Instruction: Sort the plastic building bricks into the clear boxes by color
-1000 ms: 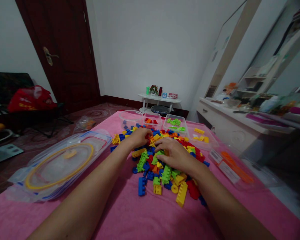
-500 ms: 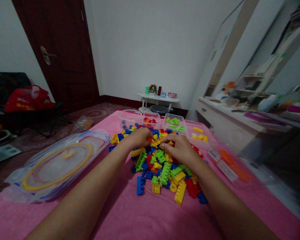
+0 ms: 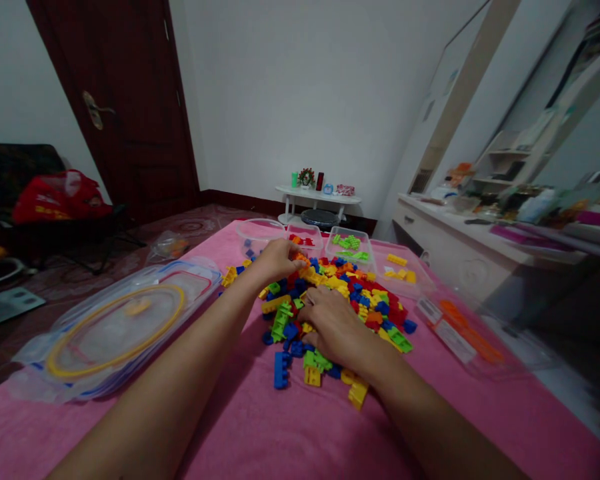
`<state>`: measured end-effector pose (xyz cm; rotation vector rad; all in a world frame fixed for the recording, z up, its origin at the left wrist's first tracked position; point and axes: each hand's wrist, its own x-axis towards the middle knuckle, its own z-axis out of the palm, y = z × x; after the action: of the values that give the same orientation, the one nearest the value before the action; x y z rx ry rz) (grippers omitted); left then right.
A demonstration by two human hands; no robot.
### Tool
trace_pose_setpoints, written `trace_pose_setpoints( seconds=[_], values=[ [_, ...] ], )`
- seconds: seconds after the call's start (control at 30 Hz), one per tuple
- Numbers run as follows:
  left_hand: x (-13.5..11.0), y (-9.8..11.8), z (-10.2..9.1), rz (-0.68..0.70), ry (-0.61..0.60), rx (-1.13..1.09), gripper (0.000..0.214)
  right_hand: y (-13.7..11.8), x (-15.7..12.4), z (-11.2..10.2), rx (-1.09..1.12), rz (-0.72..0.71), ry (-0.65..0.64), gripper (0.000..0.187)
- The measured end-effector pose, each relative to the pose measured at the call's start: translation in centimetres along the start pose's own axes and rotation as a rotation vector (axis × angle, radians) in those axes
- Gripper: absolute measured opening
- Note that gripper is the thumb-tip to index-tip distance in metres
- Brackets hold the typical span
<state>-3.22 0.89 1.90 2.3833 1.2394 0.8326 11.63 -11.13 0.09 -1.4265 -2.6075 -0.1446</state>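
A pile of plastic building bricks (image 3: 360, 297) in blue, green, yellow, red and orange lies on a pink cloth (image 3: 280, 433). My left hand (image 3: 276, 259) is at the far left edge of the pile with its fingers pinched on a small orange brick (image 3: 300, 256). My right hand (image 3: 333, 325) rests palm down on the near part of the pile, its fingers spread over the bricks. Behind the pile stand clear tubs: one with red bricks (image 3: 305, 239), one with green bricks (image 3: 351, 244), one with yellow bricks (image 3: 400, 270).
A stack of clear lids (image 3: 113, 327) with coloured rims lies at the left. A clear tub with an orange part (image 3: 460, 330) sits at the right. A round clear tub (image 3: 254, 233) stands at the back. A white dresser (image 3: 460, 250) and a dark door (image 3: 125, 100) are beyond.
My left hand has lifted away from the pile's middle toward the far tubs, pinching an orange brick. My right hand has drawn back toward me and flattened on the near bricks.
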Motion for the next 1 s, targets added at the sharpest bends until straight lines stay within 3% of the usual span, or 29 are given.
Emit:
trace_pose_setpoints(
  seconds=[0.1, 0.27, 0.5, 0.63, 0.77, 0.9, 1.0],
  values=[
    [0.1, 0.0, 0.3, -0.028, 0.049, -0.056, 0.03, 0.4, 0.2, 0.0, 0.069, 0.025, 0.022, 0.009],
    [0.3, -0.2, 0.7, -0.101, 0.05, -0.239, 0.031, 1.4, -0.2, -0.8, 0.134, -0.015, -0.033, 0.017],
    [0.2, 0.5, 1.0, -0.131, 0.038, -0.32, 0.03, -0.6, -0.4, 0.1, 0.006, -0.044, 0.009, 0.014],
    [0.4, -0.1, 1.2, -0.11, 0.042, -0.321, 0.03, -0.4, 0.1, 0.9, 0.051, -0.028, 0.131, 0.007],
    [0.4, -0.5, 1.4, -0.083, 0.035, -0.392, 0.032, 1.9, 0.7, 0.6, 0.306, 0.142, 0.356, 0.007],
    [0.0, 0.6, 1.2, -0.131, -0.075, -0.573, 0.04, 4.4, 1.1, -0.1, 0.594, 0.31, 0.594, 0.003],
    [-0.4, 1.9, 1.0, -0.211, -0.189, -0.729, 0.047, 5.3, 1.1, -0.4, 0.758, 0.351, 0.646, 0.003]
  ],
)
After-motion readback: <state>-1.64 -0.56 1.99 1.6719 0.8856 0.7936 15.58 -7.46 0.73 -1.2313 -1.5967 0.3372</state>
